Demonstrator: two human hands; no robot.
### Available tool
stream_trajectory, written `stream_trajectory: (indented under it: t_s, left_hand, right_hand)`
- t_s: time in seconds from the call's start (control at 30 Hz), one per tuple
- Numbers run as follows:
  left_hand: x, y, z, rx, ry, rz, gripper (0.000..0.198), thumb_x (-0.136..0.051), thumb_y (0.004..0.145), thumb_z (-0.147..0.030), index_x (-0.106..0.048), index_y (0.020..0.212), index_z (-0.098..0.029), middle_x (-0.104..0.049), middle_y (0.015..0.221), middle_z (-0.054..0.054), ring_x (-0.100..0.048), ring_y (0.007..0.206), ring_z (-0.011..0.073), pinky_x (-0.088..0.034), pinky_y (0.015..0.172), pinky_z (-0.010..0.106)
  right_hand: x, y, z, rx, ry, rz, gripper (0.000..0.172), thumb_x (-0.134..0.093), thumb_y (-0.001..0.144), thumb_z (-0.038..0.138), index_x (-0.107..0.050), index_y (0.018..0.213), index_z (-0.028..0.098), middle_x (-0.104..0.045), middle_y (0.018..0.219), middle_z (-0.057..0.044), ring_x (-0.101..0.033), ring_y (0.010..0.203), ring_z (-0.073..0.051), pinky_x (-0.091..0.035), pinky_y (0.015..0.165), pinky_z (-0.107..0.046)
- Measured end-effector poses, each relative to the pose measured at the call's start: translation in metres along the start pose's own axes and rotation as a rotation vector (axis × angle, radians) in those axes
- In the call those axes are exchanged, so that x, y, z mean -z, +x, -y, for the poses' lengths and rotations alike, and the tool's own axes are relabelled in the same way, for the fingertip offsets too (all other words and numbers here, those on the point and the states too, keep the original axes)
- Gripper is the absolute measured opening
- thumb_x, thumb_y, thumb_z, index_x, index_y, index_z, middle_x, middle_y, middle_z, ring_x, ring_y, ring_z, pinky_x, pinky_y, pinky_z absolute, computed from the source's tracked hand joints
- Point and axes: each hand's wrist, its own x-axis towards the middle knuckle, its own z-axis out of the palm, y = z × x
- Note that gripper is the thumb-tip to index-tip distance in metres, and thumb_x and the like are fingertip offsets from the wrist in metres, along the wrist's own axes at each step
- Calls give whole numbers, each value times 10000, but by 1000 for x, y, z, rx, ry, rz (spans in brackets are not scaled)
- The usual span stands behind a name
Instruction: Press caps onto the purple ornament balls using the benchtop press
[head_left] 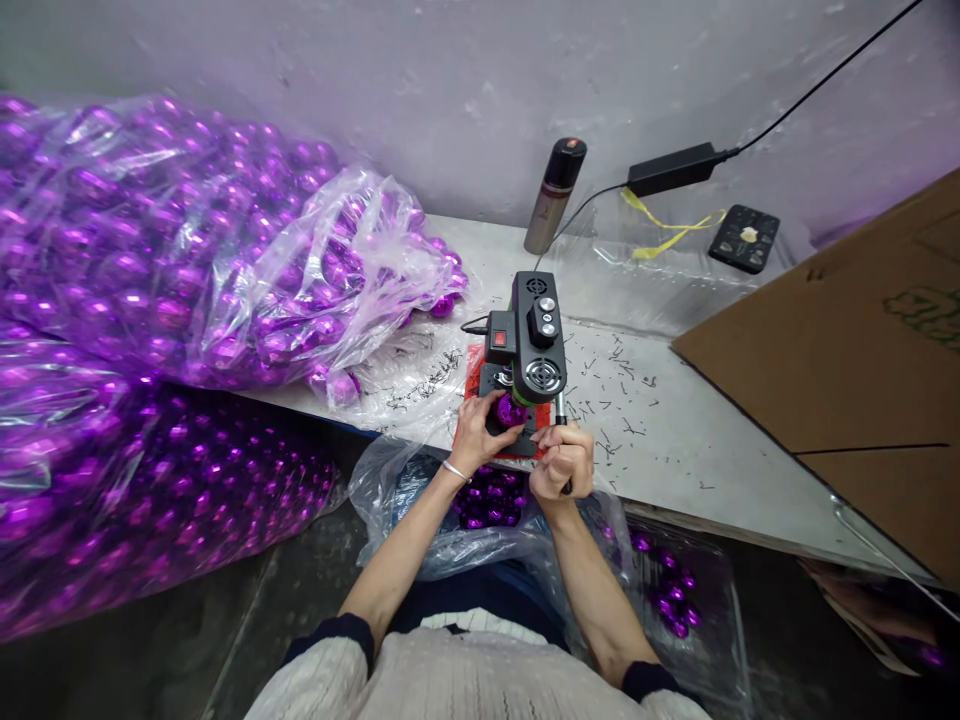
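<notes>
Under the head of a small black machine (pixel 538 335), my left hand (pixel 480 432) grips a shiny purple ball (pixel 511 410) between thumb and fingers. The ball's upper part is hidden by the machine. My right hand (pixel 562 460) is wrapped round the lever handle (pixel 561 407) at the machine's right side; the grip is mostly covered by my fingers. A red sheet (pixel 474 368) lies beneath the machine's base. Below the table edge, in front of my body, a clear plastic bag (pixel 420 545) holds several purple balls (pixel 491 497).
Large clear bags of purple balls (pixel 150 250) fill the left side. A spray can (pixel 555 195) and a power adapter (pixel 671 170) with a cable are behind the machine. Small dark scraps (pixel 622 380) litter the table (pixel 675 450). A cardboard box (pixel 847 360) stands right.
</notes>
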Motion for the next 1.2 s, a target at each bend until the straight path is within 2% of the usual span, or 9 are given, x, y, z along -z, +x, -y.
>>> stream_trajectory:
  t_s: [0.3,0.53,0.7,0.8,0.97,1.03,1.13,1.17,1.2]
  left_hand:
    - [1,1,0,-9,2,-6,603,-830,767,-442,-605,1278,-215,-703,1051,76,-655,1003,268,-510,943,435]
    - [1,0,0,-32,-1,-9,606,-842,760,-437,-605,1270,-211,-709,1060,77,-666,1006,265,-519,950,436]
    - [1,2,1,-17,-12,-3,611,-834,764,-433,-597,1285,-219,-715,1074,78,-678,1027,270,-519,980,453]
    - [4,1,0,-44,-46,1,604,-812,788,-451,-584,1290,-203,-720,1125,109,-682,1062,287,-521,987,479]
    - [18,-29,-7,-239,-46,60,559,-706,897,-396,-493,1379,-209,-665,1326,176,-642,1244,297,-473,1079,540]
    - [26,-49,-7,-325,-11,100,658,-713,888,-463,-442,1431,-210,-606,1412,213,-590,1332,318,-445,1111,567]
    - [40,-66,-1,-365,26,143,1051,-738,727,-751,-344,1521,-187,-487,1521,277,-488,1431,385,-427,1123,603]
    - [47,-64,4,-342,45,126,1099,-707,719,-794,-318,1541,-176,-469,1533,286,-472,1442,394,-422,1126,607]
    - [55,-59,9,-298,76,86,1052,-665,773,-780,-310,1550,-166,-471,1534,283,-469,1446,387,-414,1136,603]
  right_hand:
    - [-1,-3,-2,-21,30,-6,318,-372,1031,280,-477,735,225,-516,818,6,-561,638,-123,-532,595,-335]
    - [0,-6,-4,34,-20,26,312,-378,1015,229,-479,720,220,-544,808,3,-571,619,-119,-532,620,-335]
    - [5,36,31,-105,-122,56,321,-436,988,177,-492,674,218,-577,753,-8,-546,619,-123,-433,547,-286]
    - [6,66,52,-180,-145,65,328,-472,981,159,-495,659,215,-577,708,-7,-570,653,-135,-435,588,-296]
    - [8,73,56,-139,-149,86,323,-485,974,134,-505,661,214,-549,651,8,-591,677,-144,-444,619,-296]
    - [10,66,51,-115,-144,98,316,-482,970,126,-513,668,213,-540,642,13,-600,687,-147,-449,627,-297]
    - [11,57,44,-96,-147,79,320,-479,971,141,-524,662,209,-558,667,6,-599,674,-147,-441,609,-302]
    - [11,55,43,-88,-149,68,322,-482,971,144,-527,658,208,-561,671,5,-598,670,-147,-437,605,-303]
    - [10,54,41,-80,-148,58,323,-486,969,145,-529,655,207,-558,665,6,-599,668,-147,-435,603,-304]
